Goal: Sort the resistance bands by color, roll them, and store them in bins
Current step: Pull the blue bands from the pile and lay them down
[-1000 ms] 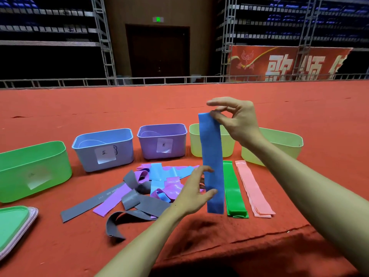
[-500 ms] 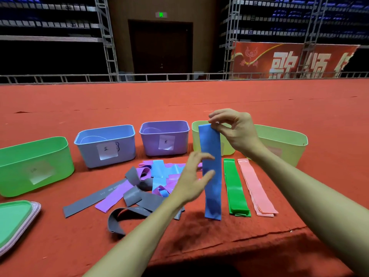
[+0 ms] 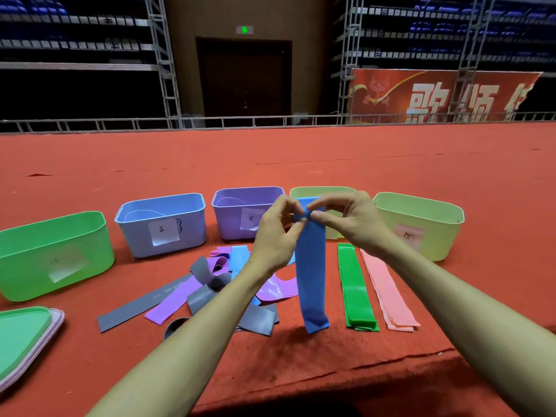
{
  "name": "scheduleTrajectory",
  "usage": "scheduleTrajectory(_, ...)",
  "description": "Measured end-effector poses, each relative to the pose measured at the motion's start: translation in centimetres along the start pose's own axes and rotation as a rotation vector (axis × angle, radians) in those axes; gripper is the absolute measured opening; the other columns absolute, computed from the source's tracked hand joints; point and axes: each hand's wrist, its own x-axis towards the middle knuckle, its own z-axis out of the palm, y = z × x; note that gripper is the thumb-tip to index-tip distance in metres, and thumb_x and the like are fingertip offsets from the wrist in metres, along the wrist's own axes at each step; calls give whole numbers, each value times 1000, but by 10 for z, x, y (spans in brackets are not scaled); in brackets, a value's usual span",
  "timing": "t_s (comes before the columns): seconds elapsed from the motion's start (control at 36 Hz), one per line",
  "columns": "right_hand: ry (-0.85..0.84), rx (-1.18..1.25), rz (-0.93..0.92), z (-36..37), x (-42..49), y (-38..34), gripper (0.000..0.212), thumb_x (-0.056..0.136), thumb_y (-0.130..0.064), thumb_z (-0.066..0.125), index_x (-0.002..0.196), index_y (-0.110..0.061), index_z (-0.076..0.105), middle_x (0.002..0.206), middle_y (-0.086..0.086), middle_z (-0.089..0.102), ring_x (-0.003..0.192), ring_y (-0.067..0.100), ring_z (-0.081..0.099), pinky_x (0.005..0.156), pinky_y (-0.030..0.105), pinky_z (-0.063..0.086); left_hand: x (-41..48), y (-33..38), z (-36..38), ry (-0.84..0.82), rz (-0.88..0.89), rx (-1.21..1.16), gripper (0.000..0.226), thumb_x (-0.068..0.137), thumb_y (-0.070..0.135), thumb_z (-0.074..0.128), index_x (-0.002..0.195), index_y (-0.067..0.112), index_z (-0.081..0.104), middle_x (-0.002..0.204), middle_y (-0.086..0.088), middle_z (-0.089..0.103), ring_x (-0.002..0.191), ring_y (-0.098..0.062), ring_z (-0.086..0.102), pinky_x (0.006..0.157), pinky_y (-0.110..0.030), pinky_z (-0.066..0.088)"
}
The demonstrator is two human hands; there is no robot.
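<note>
A long blue band (image 3: 311,275) hangs upright above the red surface, its lower end just touching down. My left hand (image 3: 276,233) and my right hand (image 3: 346,219) both pinch its top end, which is folded over between the fingertips. Under my left forearm lies a loose heap of grey, purple and blue bands (image 3: 210,284). Flat stacks of green bands (image 3: 356,287) and pink bands (image 3: 388,291) lie to the right. Behind them stand a blue bin (image 3: 162,224) and a purple bin (image 3: 240,215).
A green bin (image 3: 51,254) stands at the left and two pale yellow-green bins (image 3: 421,221) (image 3: 322,192) at the right. Stacked lids (image 3: 21,338) lie at the near left. The red table's front edge (image 3: 331,377) runs below my forearms.
My left hand rose from the band's middle to its top end and now pinches it beside my right hand. The top end has been folded over.
</note>
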Motion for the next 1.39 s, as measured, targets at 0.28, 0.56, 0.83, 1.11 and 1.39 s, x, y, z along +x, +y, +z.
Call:
scheduleTrajectory(0.28,156,-91,-48,-9,12,-6,21,78,1,74,94,-12,73,87,-2,69,76,-2,61,73,17,51,-21,-16,11,-238,-67,-25,40,85,1,60,102,34,44,77,-12,52,65,-11,48,68,-27,45)
scheduleTrajectory(0.56,247,-86,-47,-21,18,-9,31,77,6,73,103,-11,71,101,-1,67,78,-7,61,77,20,53,-67,-59,23,-418,-208,99,68,77,8,59,120,56,37,102,-14,60,78,-37,60,77,-43,53)
scheduleTrajectory(0.83,279,-150,-27,-30,18,7,30,78,4,73,104,-11,71,105,-1,67,84,-7,61,79,19,53,-97,-80,26,-494,-307,77,79,77,2,62,132,52,33,93,-21,64,70,-19,58,71,-43,54)
scheduleTrajectory(1.11,209,-190,38,-17,-1,40,35,77,6,73,102,-18,70,101,3,69,80,-8,60,76,15,50,-109,-91,23,-669,-354,329,91,73,19,76,137,55,23,127,-5,56,103,-27,60,90,-36,52)
scheduleTrajectory(1.39,187,-232,62,-1,-14,59,23,78,0,74,99,-10,74,91,12,72,76,34,61,69,28,52,-112,-105,24,-811,-280,631,84,80,30,69,148,40,20,108,-8,48,92,-25,49,85,-36,45)
